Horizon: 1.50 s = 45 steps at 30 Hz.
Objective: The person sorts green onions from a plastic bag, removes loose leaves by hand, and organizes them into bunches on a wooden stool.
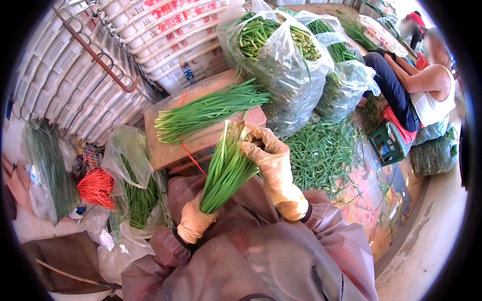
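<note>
My left hand (196, 221), in a tan glove, is closed around the lower part of a bunch of green garlic chives (228, 173) above my lap. My right hand (269, 150), gloved too, is at the pale cut ends of that bunch; its thumb and fingers pinch some stalks or leaf bits, too small to tell which. Beyond the hands a larger pile of garlic chives (211, 109) lies across a wooden board (158, 150). A red tie string (192, 160) hangs over the board's near edge.
White plastic crates (177, 41) stand stacked behind. A plastic bag (297, 86) full of chives stands at the board's right, above trimmings (320, 154) on the floor. Red strings (96, 187) and bagged chives (141, 199) lie left. A person (429, 82) sits on a green crate (388, 143).
</note>
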Available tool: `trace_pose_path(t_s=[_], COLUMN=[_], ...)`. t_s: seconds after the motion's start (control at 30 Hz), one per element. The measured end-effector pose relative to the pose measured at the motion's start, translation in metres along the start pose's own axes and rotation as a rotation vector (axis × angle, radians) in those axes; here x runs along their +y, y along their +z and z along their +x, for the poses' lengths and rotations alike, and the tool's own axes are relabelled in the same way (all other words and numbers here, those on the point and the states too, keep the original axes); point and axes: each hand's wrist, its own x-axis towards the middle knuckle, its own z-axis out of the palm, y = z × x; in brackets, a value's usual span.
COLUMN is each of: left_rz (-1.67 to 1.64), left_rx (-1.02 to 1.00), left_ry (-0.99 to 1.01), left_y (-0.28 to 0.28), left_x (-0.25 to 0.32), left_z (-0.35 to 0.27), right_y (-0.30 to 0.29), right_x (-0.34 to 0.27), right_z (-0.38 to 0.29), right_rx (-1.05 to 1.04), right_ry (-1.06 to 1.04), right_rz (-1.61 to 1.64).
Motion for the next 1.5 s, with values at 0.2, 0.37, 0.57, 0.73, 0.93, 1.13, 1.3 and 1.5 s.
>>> trace_pose_path(t_s=[0.2, 0.37, 0.57, 0.73, 0.93, 1.13, 1.3, 1.5], left_rz=[-0.319, -0.459, -0.485, -0.395, -0.367, -0.173, 0.163, 0.071], left_rx=[-0.177, -0.27, -0.274, -0.301, -0.32, -0.281, -0.061, -0.178], left_ry=[-0.187, -0.298, -0.261, -0.301, -0.239, -0.201, -0.312, -0.153], left_y=[0.005, 0.01, 0.015, -0.001, -0.006, 0.007, 0.014, 0.025], left_x=[0.016, 0.028, 0.025, 0.031, 0.025, 0.037, 0.053, 0.038], left_z=[-0.005, -0.008, 0.001, -0.008, -0.002, 0.008, 0.013, 0.028], right_y=[0.002, 0.014, 0.007, -0.025, -0.065, -0.162, -0.039, -0.052], right_x=[0.004, -0.004, 0.017, -0.035, -0.06, -0.066, -0.034, 0.017], right_z=[0.013, 0.002, -0.046, -0.014, 0.023, 0.005, 0.006, 0.021], right_rx=[0.193, -0.032, -0.709, 0.082, 0.307, 0.151, 0.097, 0.131], right_ry=[-0.673, -1.039, -0.91, -0.594, -0.345, -0.004, -0.503, -0.239], right_rz=[-0.473, -0.976, -1.432, -0.876, -0.293, -1.517, -1.471, -1.261])
